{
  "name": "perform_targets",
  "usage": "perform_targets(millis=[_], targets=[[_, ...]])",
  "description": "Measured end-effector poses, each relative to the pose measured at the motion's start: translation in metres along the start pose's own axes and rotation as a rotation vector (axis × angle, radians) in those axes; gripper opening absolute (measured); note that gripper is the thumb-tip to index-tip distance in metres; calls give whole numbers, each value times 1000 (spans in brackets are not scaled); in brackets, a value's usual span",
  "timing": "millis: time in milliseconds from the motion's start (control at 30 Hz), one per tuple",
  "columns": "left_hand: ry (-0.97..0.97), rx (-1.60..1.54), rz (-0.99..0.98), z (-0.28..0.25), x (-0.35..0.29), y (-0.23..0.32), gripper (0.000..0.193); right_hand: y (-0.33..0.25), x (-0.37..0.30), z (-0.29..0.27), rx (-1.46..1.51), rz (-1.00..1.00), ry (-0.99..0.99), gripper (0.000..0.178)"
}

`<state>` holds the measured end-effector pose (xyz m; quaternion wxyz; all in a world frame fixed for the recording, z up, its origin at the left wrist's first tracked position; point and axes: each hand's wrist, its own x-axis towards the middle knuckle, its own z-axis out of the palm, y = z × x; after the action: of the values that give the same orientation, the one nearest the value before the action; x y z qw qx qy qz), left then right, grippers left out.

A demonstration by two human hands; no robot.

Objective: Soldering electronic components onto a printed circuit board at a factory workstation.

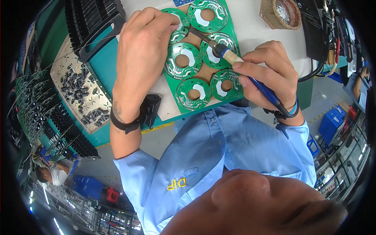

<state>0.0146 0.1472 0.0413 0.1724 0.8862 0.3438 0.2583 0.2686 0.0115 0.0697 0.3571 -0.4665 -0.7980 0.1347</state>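
Note:
A green panel of several round circuit boards [182,60], each with a central hole and white patches, lies on the bench. My right hand [270,74] grips a soldering iron [231,57] with a blue handle and cream collar. Its tip points up and left, at the edge of the far-left round board. My left hand [143,47] reaches over that same board, thumb and fingers pinched beside the iron's tip. Into this hand from the left runs a thin solder wire [102,39]; its end is hidden by the fingers.
Left of the panel, a perforated tray [62,66] holds loose black cylindrical components, beside a black slotted rack [94,23]. A basket of metal wool [282,11] stands at the far right. Cables [313,72] hang beyond it. Other people work off to both sides.

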Motion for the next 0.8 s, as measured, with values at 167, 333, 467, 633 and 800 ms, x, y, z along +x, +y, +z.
perform_targets(millis=[167, 333, 467, 633, 800], targets=[[11, -23, -47, -1, 0, 1, 8, 1, 0, 1, 7, -3, 5, 29], [25, -86, -131, -2, 1, 5, 10, -1, -2, -2, 23, -2, 1, 26], [-11, -34, -175, -4, 1, 5, 17, -5, -6, -8, 27, 12, -15, 25], [0, -115, -261, -5, 2, 11, 13, -3, -21, -20, 46, 58, 102, 27], [64, -49, -136, -4, 2, 4, 10, 9, -68, -12, -52, 352, 492, 24]])
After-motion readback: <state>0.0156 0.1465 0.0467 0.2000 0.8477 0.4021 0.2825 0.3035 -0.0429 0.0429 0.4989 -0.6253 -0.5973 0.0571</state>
